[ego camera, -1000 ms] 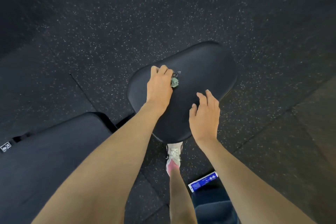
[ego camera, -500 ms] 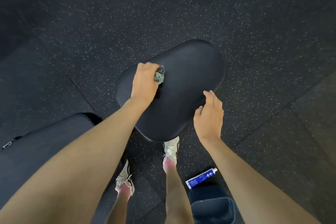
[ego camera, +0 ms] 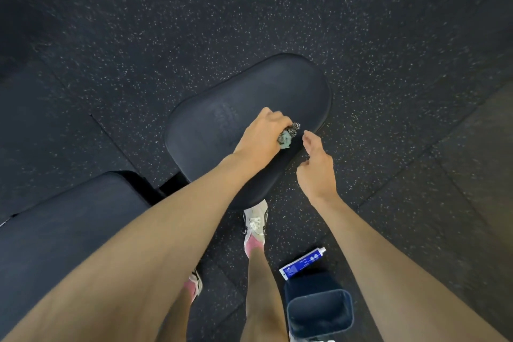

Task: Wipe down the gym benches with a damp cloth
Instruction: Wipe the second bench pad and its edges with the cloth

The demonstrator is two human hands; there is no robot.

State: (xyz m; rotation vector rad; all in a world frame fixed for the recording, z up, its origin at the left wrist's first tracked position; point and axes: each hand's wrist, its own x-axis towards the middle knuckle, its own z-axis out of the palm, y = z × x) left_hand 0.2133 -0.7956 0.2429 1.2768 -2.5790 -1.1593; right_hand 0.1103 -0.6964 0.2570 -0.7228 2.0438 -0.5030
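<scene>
Left hand (ego camera: 261, 139) grips a cloth (ego camera: 287, 136) on the seat (ego camera: 236, 108); right hand (ego camera: 316, 169) hovers relaxed alongside. Bucket (ego camera: 319, 326) below the right hand, contents indiscernible.

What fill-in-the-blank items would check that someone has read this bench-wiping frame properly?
1. The left hand grips a bunched ____ against the seat pad.
2. The right hand hovers beside the pad's edge, fingers relaxed, and holds ____.
3. The tube lying on the floor next to the container is mostly ____ in colour.
Missing words: cloth; nothing; blue.
</scene>
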